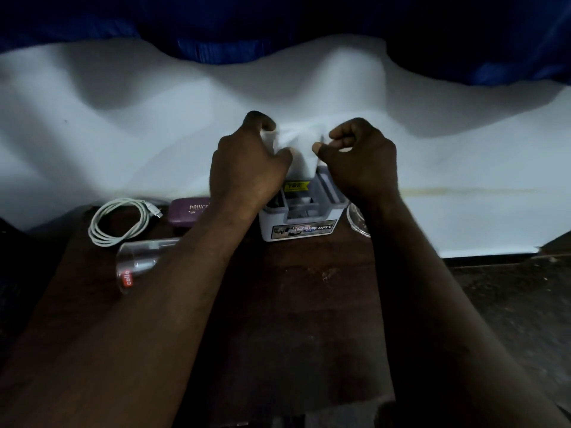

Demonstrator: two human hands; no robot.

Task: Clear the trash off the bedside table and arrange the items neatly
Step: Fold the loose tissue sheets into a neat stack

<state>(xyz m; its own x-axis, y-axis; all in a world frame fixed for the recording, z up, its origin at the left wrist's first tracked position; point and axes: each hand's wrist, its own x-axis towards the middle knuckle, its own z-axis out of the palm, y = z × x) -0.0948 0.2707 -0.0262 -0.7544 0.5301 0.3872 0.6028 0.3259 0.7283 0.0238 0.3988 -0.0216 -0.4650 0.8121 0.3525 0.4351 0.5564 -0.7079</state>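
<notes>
The room is dim. A dark brown wooden table (296, 288) stands against a bed with a white sheet (123, 118), and dark blue cloth (216, 20) lies beyond it. The left hand (247, 162) and the right hand (361, 159) both pinch a soft white paper (296, 140), held between them just above a small white and grey plastic box (299, 225) at the table's back edge. Left of the box lie a purple case (188, 210), a coiled white cable (119, 220) and a clear cup (139, 261) on its side. A clear glass thing (357, 217) sits just right of the box.
</notes>
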